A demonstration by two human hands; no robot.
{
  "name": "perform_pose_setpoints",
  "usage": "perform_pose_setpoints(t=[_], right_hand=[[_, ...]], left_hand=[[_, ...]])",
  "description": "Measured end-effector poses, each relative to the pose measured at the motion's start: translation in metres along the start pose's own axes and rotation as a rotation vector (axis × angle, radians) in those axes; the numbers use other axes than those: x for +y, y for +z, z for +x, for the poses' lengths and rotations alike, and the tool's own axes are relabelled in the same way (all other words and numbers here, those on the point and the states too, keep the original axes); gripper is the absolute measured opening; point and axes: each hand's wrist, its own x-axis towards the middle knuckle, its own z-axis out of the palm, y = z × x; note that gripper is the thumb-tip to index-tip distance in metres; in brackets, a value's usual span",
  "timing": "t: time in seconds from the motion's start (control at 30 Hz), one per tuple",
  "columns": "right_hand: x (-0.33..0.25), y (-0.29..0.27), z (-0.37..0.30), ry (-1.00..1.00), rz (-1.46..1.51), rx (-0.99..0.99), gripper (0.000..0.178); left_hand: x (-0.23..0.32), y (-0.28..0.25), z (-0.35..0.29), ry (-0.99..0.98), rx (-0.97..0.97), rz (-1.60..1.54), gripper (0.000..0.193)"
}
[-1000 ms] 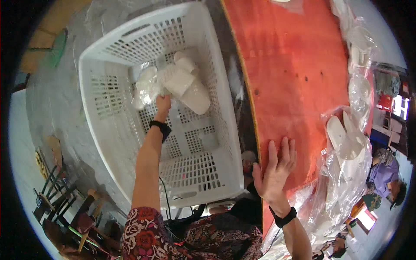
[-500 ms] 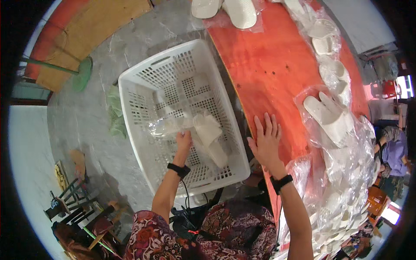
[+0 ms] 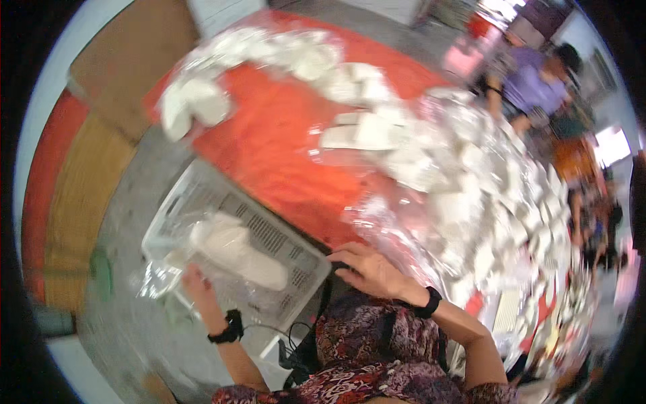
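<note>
A brown board (image 3: 131, 71) is just beside the left end of the red tabletop (image 3: 279, 148). Past its far edge is a person in purple (image 3: 535, 87). A blurred green thing (image 3: 101, 273) is on the floor (image 3: 124, 215).

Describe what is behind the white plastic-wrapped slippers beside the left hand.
Behind the slippers, a white perforated plastic basket shows around their edges; whatever they cover cannot be seen.

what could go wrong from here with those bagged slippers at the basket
The left hand seems to grip the bagged slippers near one end, so they could swing or slip. Loose clear plastic stretches past the side of the basket and might snag. On the orange table, the heaped slippers could slide if bumped.
</note>
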Motion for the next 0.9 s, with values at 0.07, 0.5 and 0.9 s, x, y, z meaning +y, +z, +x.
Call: perform_pose_setpoints(t=[0.07, 0.5, 0.9], right_hand=[[-0.014, -0.027, -0.036, 0.056, 0.144, -0.026, 0.029], [-0.039, -0.069, -0.252, 0.224, 0.194, 0.369, 0.029], [-0.036, -0.052, -0.405, 0.566, 0.229, 0.610, 0.030]], left_hand=[[0.052, 0.007, 0.020, -0.248, -0.033, -0.181, 0.032], [0.341, 0.144, -0.202, 0.754, -0.408, 0.097, 0.056], [0.365, 0.314, -0.399, 1.427, -0.956, -0.002, 0.056]])
